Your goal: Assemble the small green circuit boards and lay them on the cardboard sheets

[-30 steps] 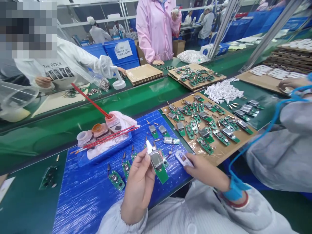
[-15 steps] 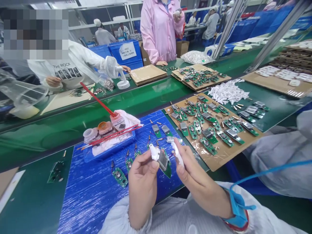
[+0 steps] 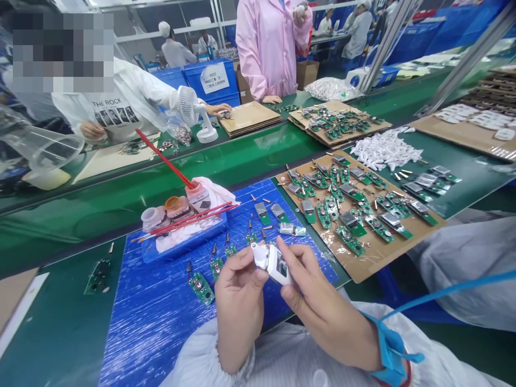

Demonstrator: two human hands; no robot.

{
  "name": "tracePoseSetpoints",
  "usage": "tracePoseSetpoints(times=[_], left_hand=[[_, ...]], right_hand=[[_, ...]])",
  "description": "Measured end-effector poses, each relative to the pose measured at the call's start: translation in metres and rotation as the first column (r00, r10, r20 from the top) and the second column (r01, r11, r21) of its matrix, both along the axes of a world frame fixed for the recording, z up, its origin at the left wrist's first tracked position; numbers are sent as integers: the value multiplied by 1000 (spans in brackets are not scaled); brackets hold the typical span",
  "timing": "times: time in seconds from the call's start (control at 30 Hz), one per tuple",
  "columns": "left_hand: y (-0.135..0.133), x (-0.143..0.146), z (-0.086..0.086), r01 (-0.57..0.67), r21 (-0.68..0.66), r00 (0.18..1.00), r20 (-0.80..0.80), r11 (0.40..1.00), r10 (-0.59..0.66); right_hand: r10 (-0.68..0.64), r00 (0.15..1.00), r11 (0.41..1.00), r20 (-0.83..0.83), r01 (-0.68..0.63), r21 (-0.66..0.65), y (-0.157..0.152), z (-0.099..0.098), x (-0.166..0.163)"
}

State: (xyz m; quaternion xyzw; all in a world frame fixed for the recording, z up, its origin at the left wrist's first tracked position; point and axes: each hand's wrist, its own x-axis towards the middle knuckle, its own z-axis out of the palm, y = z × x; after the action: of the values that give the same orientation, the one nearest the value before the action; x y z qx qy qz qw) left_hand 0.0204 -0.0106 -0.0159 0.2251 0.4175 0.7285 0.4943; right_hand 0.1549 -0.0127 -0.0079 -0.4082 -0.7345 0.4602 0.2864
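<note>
Between my hands is a partly built ear thermometer, with a white cone-shaped probe tip and a white front casing that frames a dark screen. My left hand is closed on the probe end, thumb and fingers pinching it. From the other side, my right hand grips the casing over the circuit board, most of which is hidden. Several green circuit boards with small metal-tipped sensors lie on the blue mat beyond my left hand. A board with a silvery screen lies just past my right fingertips.
A blue tray holds jars and red-handled brushes. On the right, a cardboard sheet carries many boards, with a pile of white cones behind. A small fan stands across the green bench; two people are beyond it.
My right hand has brought the white casing leftward onto the board and screen in my left hand. The view has shifted slightly. Across the bench, a person's hand now holds a small item over the cardboard.
</note>
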Motion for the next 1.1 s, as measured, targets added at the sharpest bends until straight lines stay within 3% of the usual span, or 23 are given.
tracePoseSetpoints(times=[0.53, 0.63, 0.77, 0.87, 0.97, 1.03, 1.1], left_hand=[[5, -1, 1, 9, -13, 1000, 23, 1000, -9], [6, -4, -2, 38, -6, 999, -31, 999, -38], [5, -13, -9, 96, -8, 971, -221, 995, -96], [4, -20, -4, 99, -35, 868, -486, 994, -104], [3, -25, 11, 94, -38, 675, -732, 995, -92], [4, -28, 21, 102, -25, 598, -797, 994, -81], [4, -29, 28, 102, -10, 571, -818, 995, -67]], right_hand=[[-67, 991, 996, -115, 74, 57, 7, -11, -7], [-67, 988, 996, -142, 75, 56, 11, -12, -9], [-64, 976, 998, -209, 60, -23, 17, -17, -12], [-71, 917, 984, -392, 1, -176, 20, -24, -16], [-117, 779, 928, -616, -135, -348, 21, -32, -20], [-166, 683, 875, -711, -230, -425, 21, -35, -21], [-225, 588, 807, -777, -334, -487, 21, -36, -23]])
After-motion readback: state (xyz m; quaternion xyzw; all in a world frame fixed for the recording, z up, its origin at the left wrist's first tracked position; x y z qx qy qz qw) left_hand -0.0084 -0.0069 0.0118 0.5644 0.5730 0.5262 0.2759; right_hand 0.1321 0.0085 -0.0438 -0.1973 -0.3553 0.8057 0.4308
